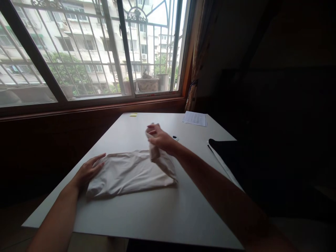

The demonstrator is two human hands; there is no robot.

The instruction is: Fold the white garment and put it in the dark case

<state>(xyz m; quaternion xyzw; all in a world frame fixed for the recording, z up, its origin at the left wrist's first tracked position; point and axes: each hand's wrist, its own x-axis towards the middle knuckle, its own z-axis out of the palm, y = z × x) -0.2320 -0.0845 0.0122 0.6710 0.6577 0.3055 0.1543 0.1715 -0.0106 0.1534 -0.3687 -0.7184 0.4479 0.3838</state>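
Observation:
A light beige cloth (131, 171) lies folded and wrinkled on the white table (147, 217). Its far right part is lifted off the rest. My right hand (159, 137) holds that raised part above the cloth, with the fingers curled round it and slightly blurred. At the cloth's left end, my left hand (90, 168) rests on its edge with the fingers stretched out, gripping nothing.
Printed papers (195, 118) lie at the table's far right, and a yellow note (133, 114) near the far left corner. A round table fitting (175, 138) is beyond my right wrist. Dark fabric (225, 157) overlaps the right edge. A barred window (91, 49) stands behind.

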